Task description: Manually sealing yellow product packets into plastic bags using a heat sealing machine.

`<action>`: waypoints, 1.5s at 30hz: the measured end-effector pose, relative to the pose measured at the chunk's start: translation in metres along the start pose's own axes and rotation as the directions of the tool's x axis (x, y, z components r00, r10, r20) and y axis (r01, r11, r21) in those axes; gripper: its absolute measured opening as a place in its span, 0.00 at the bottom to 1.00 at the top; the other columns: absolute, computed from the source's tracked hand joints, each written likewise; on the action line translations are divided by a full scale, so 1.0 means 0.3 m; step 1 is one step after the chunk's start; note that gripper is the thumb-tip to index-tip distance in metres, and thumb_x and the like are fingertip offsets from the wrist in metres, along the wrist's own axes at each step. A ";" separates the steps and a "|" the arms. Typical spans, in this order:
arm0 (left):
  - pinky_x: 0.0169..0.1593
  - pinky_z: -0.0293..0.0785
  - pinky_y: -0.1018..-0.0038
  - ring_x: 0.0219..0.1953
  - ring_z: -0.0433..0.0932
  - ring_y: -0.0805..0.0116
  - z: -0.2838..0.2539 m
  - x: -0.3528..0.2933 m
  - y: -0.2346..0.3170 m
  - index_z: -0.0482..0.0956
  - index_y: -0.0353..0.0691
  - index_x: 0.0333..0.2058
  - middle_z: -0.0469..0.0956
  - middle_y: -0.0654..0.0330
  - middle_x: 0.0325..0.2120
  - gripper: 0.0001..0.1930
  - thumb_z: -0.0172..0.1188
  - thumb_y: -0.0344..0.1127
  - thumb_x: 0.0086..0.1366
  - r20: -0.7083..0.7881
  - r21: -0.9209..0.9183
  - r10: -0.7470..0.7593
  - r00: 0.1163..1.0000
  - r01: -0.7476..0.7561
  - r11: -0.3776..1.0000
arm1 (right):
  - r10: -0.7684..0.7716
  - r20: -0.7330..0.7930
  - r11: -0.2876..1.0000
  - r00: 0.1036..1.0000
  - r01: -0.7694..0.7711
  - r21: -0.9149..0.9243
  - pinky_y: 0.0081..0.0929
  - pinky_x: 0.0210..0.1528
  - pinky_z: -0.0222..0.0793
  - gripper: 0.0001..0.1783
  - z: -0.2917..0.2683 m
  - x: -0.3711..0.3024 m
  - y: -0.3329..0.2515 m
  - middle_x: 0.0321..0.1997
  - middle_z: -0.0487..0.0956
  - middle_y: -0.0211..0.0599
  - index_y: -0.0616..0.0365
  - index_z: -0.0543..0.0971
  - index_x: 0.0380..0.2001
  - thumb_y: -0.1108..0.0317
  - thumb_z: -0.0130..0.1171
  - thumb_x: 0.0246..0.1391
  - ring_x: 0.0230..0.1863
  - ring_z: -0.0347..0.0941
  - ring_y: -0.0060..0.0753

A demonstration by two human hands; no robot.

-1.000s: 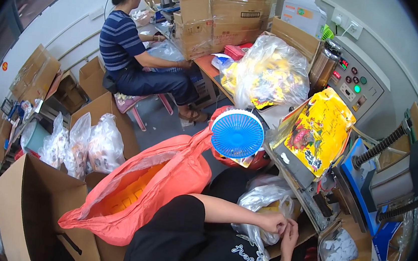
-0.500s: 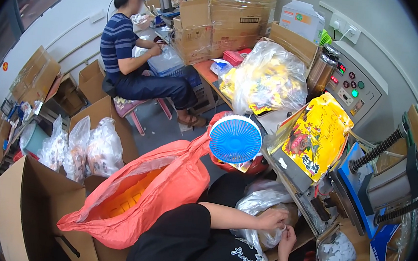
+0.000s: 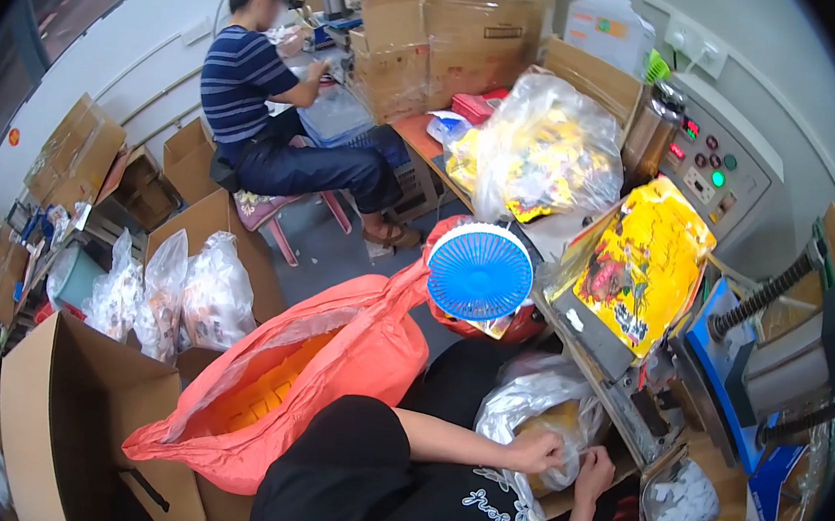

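Observation:
In front of my lap lies a clear plastic bag (image 3: 512, 402) with something tan or brownish inside. My left hand (image 3: 537, 451) reaches across it with curled fingers, gripping the plastic at the near side. On the right edge of the bag, my right hand (image 3: 596, 469) is closed in a pinch on the plastic. A small gap separates the two hands. The finger tips are small in the view, and the bag's contents are only partly seen through the film.
A red fabric sack (image 3: 368, 356) holding orange pieces lies left of my lap, by an open carton (image 3: 72, 408). Ahead is a blue fan (image 3: 479, 276). A yellow printed sheet (image 3: 646, 267) lies on the bench, near a press (image 3: 719, 360). A co-worker (image 3: 253, 94) sits at the far left.
My hands, close together before, have drawn apart, the right one moving right and slightly up. The view has shifted a little. The co-worker's hands have risen slightly.

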State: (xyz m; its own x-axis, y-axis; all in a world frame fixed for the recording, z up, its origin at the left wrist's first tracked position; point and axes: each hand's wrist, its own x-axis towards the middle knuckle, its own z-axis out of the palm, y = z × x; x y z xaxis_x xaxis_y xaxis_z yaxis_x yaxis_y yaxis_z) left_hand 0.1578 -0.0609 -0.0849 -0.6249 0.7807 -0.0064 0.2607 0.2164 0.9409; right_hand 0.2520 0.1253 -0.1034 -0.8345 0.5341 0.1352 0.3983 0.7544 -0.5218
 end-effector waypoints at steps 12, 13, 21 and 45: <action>0.45 0.70 0.67 0.38 0.75 0.59 -0.133 0.123 -0.036 0.79 0.36 0.24 0.77 0.54 0.27 0.10 0.67 0.36 0.55 0.036 0.123 0.142 0.989 -0.145 0.982 | 0.038 0.584 0.849 0.811 -0.334 0.409 0.37 0.34 0.66 0.18 -0.013 -0.092 -0.110 0.25 0.76 0.45 0.66 0.76 0.30 0.60 0.50 0.61 0.26 0.70 0.41; 0.47 0.69 0.67 0.40 0.75 0.59 -0.123 0.145 -0.048 0.79 0.36 0.25 0.77 0.54 0.30 0.09 0.66 0.35 0.55 0.039 0.091 0.190 0.981 -0.193 0.977 | 0.005 0.593 0.809 0.805 -0.352 0.472 0.33 0.32 0.65 0.17 0.010 -0.114 -0.076 0.23 0.74 0.39 0.66 0.75 0.31 0.60 0.49 0.62 0.25 0.68 0.33; 0.57 0.66 0.64 0.54 0.70 0.53 -0.019 0.521 -0.289 0.75 0.34 0.50 0.74 0.49 0.52 0.21 0.50 0.45 0.69 0.183 -0.047 -0.235 0.955 0.247 0.968 | -0.235 0.696 0.494 0.679 -0.533 0.687 0.21 0.46 0.66 0.15 -0.113 -0.292 -0.184 0.38 0.76 0.22 0.62 0.76 0.43 0.62 0.46 0.69 0.41 0.66 0.16; 0.53 0.72 0.61 0.51 0.74 0.50 -0.219 0.431 -0.075 0.74 0.35 0.52 0.74 0.46 0.51 0.24 0.51 0.47 0.65 0.415 0.451 0.026 0.909 -0.230 0.863 | -0.594 0.169 -0.411 0.786 -0.478 0.776 0.26 0.47 0.74 0.15 -0.242 -0.334 -0.480 0.42 0.82 0.38 0.68 0.75 0.45 0.68 0.60 0.58 0.42 0.80 0.28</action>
State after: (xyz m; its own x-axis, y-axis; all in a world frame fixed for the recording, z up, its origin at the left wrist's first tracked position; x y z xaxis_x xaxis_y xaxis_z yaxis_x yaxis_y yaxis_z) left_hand 0.0227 -0.0033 -0.0846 -0.2558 0.9589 -0.1224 0.7003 0.2711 0.6604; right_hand 0.3059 -0.0093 0.0193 -0.9573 -0.0930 0.2736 -0.0604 -0.8615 -0.5042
